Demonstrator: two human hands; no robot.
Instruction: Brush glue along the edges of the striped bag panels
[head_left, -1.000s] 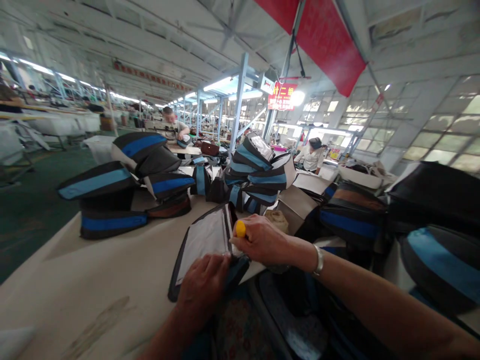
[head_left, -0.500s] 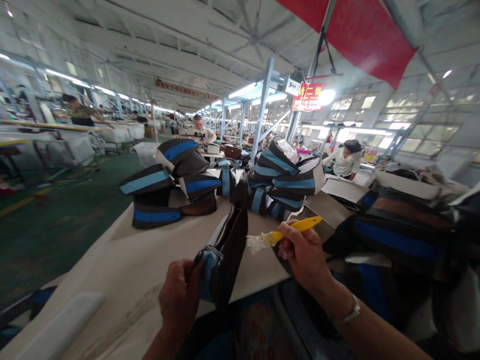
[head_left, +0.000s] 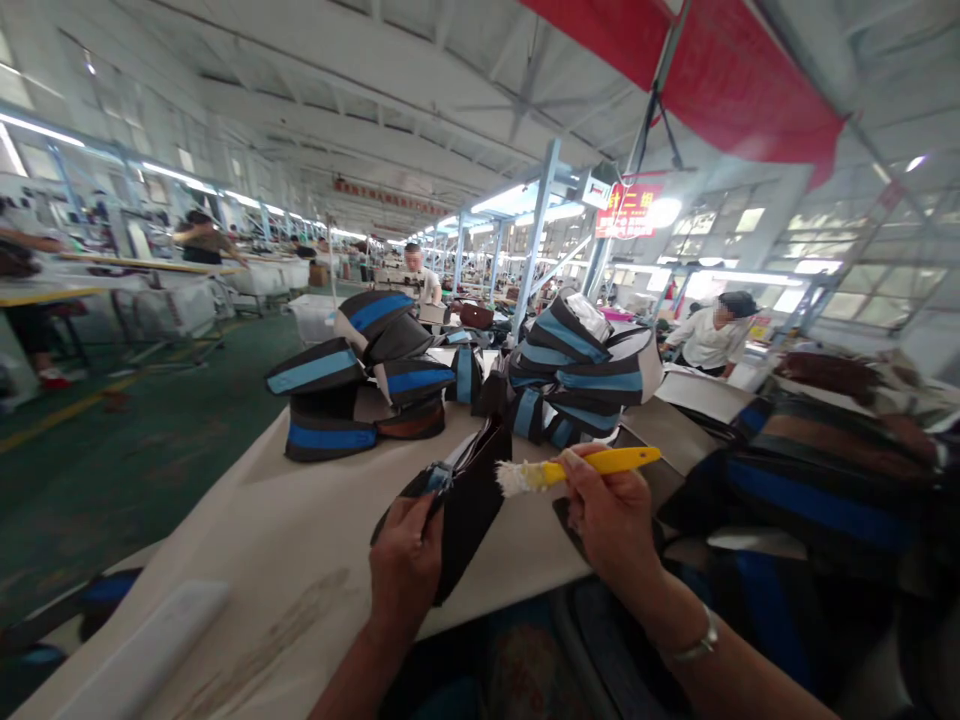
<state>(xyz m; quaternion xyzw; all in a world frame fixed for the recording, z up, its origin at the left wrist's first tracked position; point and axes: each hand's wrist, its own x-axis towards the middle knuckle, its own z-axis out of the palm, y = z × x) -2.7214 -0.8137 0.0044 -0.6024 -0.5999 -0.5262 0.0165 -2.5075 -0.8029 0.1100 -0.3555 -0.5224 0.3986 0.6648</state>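
On the pale worktable (head_left: pixel 262 530), near its front edge, we hold a dark fabric bag (head_left: pixel 474 515) tilted up on its narrow side, its opening running away from us. Our left hand (head_left: pixel 407 560) has the near end, thumb and fingers clamped together on the edge beside a light-blue patch (head_left: pixel 440 477); that grip probably steadies the bag and leaves its broad dark face turned to our right. Our right hand (head_left: pixel 615 510) pinches a yellow-handled paintbrush (head_left: pixel 556 472) partway along the handle, perhaps for fine control, thumb and forefinger closed on it; we cannot tell how the lower fingers lie. The whitish, caked bristles point left and overlap the bag's edge in view, though whether they touch it we cannot tell. Beyond, blue-striped bags sit in a left pile (head_left: pixel 330 437) and a right pile (head_left: pixel 576 378), likely set back to leave us elbow room.

Our left forearm rises from below, wrist nearly straight. The right comes in slantwise from the lower right, a bracelet (head_left: pixel 699 640) at the wrist, the hand raised above the table.
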